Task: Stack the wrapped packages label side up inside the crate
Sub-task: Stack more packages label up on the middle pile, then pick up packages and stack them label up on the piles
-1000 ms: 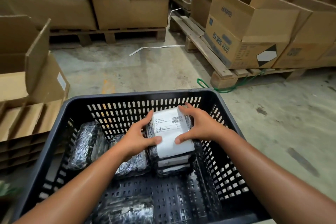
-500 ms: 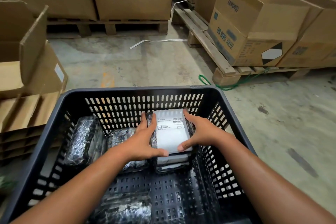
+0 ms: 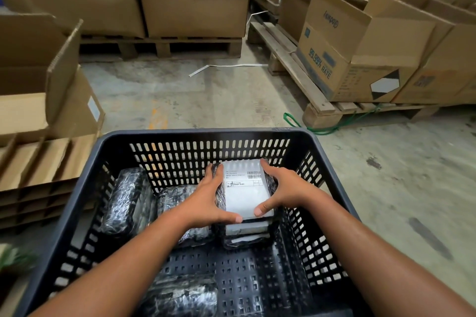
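Note:
A black slotted plastic crate (image 3: 206, 136) fills the lower view. At its far right stands a stack of wrapped packages, and the top package (image 3: 244, 188) shows its white label with a barcode facing up. My left hand (image 3: 206, 201) grips its left side and my right hand (image 3: 283, 190) grips its right side, thumbs on the near edge. Two white-labelled packages (image 3: 244, 229) lie under it. Black-wrapped packages lie beside the stack (image 3: 177, 195), lean on the left wall (image 3: 126, 201), and sit at the near floor (image 3: 180, 298).
Cardboard boxes on a wooden pallet (image 3: 291, 59) stand at the right, more boxes (image 3: 193, 13) on a pallet at the back. An open box (image 3: 46, 85) and flattened cardboard (image 3: 38, 162) sit left. A green strap (image 3: 322, 128) and a white strip (image 3: 226, 67) lie on the concrete floor.
Both hands have carried the labelled package down onto the stack and toward the crate's far wall. The view has tilted down slightly.

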